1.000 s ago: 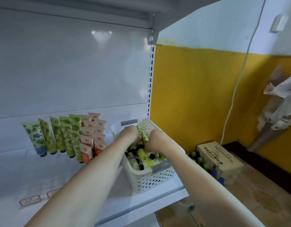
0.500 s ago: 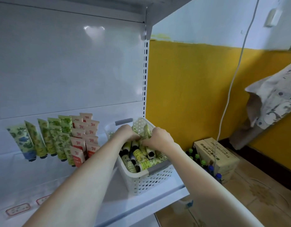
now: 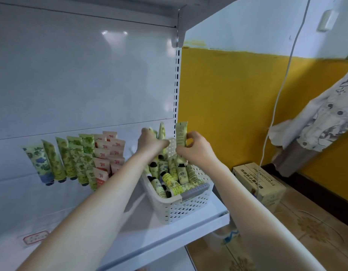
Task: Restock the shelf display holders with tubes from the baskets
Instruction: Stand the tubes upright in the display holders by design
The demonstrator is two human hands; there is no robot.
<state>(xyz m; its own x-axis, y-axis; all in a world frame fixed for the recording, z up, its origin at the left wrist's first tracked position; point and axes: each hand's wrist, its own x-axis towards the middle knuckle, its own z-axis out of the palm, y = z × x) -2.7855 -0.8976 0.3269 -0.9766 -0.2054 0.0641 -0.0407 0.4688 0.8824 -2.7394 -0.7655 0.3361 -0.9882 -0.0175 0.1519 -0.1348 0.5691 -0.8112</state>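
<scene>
Now my left hand (image 3: 152,142) grips a few green tubes (image 3: 161,132), right hand (image 3: 195,148) pinches one pale tube (image 3: 181,133), both over the white basket (image 3: 181,209); risk: bunch cd fan out & one slips.

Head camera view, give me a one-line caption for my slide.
Left hand and right hand each hold green tubes above the white basket on the shelf.

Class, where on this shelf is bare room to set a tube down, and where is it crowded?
Free: the shelf in front of the basket, and the strip between basket and displayed tubes. Crowded: inside the basket.
</scene>
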